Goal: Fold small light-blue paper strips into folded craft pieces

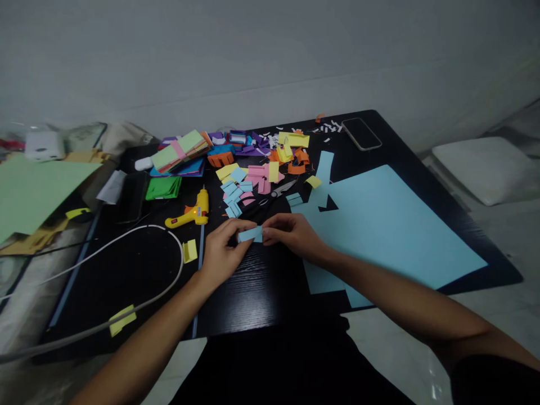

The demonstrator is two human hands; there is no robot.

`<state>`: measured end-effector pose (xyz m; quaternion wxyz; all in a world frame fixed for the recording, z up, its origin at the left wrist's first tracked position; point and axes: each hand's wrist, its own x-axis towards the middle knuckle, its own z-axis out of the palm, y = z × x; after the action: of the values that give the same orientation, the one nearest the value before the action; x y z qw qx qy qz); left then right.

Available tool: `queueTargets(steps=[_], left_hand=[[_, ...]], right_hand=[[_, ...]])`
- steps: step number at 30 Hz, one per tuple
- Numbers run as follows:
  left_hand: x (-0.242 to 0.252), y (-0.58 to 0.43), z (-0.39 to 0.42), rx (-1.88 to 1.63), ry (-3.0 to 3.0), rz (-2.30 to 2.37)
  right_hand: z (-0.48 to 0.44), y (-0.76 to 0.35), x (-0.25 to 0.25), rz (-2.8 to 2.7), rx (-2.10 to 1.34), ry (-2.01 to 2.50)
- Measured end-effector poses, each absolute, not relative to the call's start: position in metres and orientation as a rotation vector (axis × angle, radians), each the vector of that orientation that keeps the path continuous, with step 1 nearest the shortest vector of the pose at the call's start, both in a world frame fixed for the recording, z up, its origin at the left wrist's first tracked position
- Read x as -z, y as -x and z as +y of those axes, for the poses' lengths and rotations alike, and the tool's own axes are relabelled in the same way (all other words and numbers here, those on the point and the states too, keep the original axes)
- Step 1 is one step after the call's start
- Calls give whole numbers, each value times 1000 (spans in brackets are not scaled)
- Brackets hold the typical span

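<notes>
Between my two hands is a small strip of light blue paper (250, 234), held just above the black tabletop. My left hand (223, 247) pinches its left end between thumb and fingers. At the right end, the thumb and fingertips of my right hand (293, 233) are closed on the same strip. Behind my hands lie scissors (276, 192) with dark handles, partly covered by paper. A cluster of small folded blue pieces (232, 194) sits beyond my left hand. Large blue paper sheets (379, 225) spread under my right forearm.
A yellow glue gun (196, 211) lies left of my hands, with a white cable (179, 236) looping nearby. Folded pink pieces (259, 177), orange pieces (297, 160) and stacked coloured paper (181, 152) fill the back. A phone (361, 134) rests at the back right.
</notes>
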<state>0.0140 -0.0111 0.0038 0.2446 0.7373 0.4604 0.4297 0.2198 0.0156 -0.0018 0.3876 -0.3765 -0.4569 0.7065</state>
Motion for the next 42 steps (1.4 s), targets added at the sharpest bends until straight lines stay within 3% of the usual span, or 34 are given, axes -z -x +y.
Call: queueTargets(steps=[18, 31, 42], left_hand=[[-6, -15, -12, -1153, -2007, 1252], [-4, -15, -13, -1097, -2166, 1217], [-8, -16, -12, -1058, -2202, 1177]], right_hand=[[8, -217, 9, -1308, -1551, 940], [15, -220, 4, -1319, -1698, 1019], [14, -222, 3, -1474, -1557, 1098]])
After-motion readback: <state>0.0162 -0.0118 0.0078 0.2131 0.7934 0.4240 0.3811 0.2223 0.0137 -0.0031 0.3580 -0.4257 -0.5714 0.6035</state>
